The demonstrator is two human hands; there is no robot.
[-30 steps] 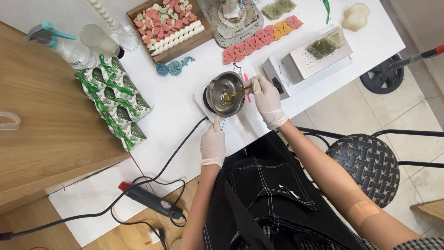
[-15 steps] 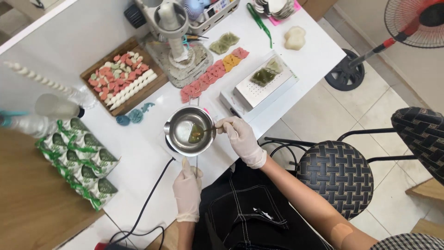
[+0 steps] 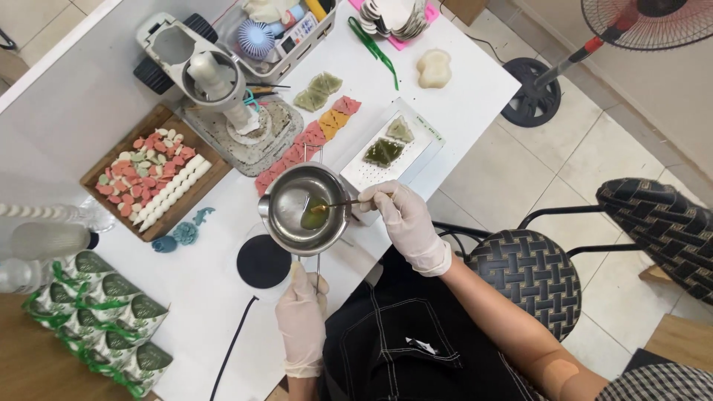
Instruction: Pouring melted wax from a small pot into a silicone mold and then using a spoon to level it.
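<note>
One steel pot [image 3: 304,212], green liquid [image 3: 312,217] inside

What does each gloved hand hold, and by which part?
The left hand holds the small steel pot by its handle's end; the right hand pinches the thin stirring tool at its outer end.

The scene is seen through a single camera worn on the person's head, directed steeply downward so that the white table [image 3: 186,297] is viewed almost from straight above. The table's edges are shown running diagonally across the frame. The gloved left hand [image 3: 303,319] and right hand [image 3: 405,223] are caught low in the middle, with the lap beneath them, at arm's length from the lens. A woven stool [image 3: 531,278] and tiled floor [image 3: 631,148] are taken in at the right, farther off. No second view is given, so nothing is shared.
</note>
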